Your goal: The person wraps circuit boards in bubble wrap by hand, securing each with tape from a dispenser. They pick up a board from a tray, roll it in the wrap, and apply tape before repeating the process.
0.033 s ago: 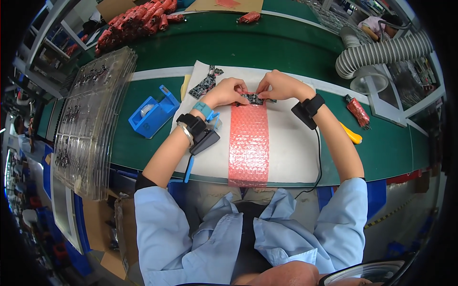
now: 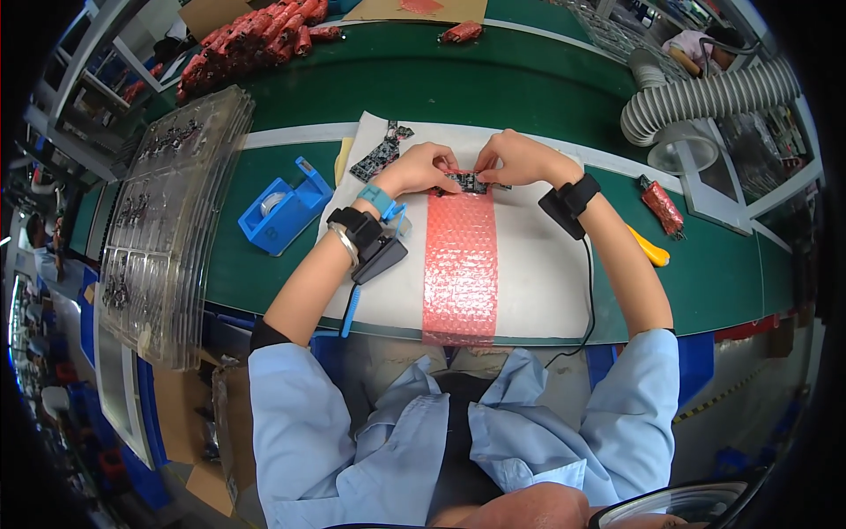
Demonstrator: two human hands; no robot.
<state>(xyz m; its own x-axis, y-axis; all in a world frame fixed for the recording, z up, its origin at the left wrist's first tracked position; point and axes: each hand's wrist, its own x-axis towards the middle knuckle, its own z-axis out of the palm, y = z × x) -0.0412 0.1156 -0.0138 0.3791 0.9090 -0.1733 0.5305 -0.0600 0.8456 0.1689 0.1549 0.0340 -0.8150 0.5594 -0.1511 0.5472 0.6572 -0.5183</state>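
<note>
A strip of pink bubble wrap (image 2: 460, 264) runs from the front edge of the table up to my hands, flat on a white sheet (image 2: 538, 282). At its far end lies a small dark circuit board (image 2: 470, 182), set crosswise. My left hand (image 2: 426, 169) is closed on the board's left end, fingers curled over the wrap's edge. My right hand (image 2: 515, 159) pinches the board near its right end. Its fingertips partly hide the board. More circuit boards (image 2: 379, 159) rest on the sheet just beyond my left hand.
At left stand a blue tape dispenser (image 2: 284, 212) and stacked clear plastic trays (image 2: 167, 212). A heap of pink-wrapped bundles (image 2: 251, 48) lies far left. On the right are a wrapped bundle (image 2: 661, 207), a yellow-handled tool (image 2: 650, 249) and a grey duct hose (image 2: 705, 99).
</note>
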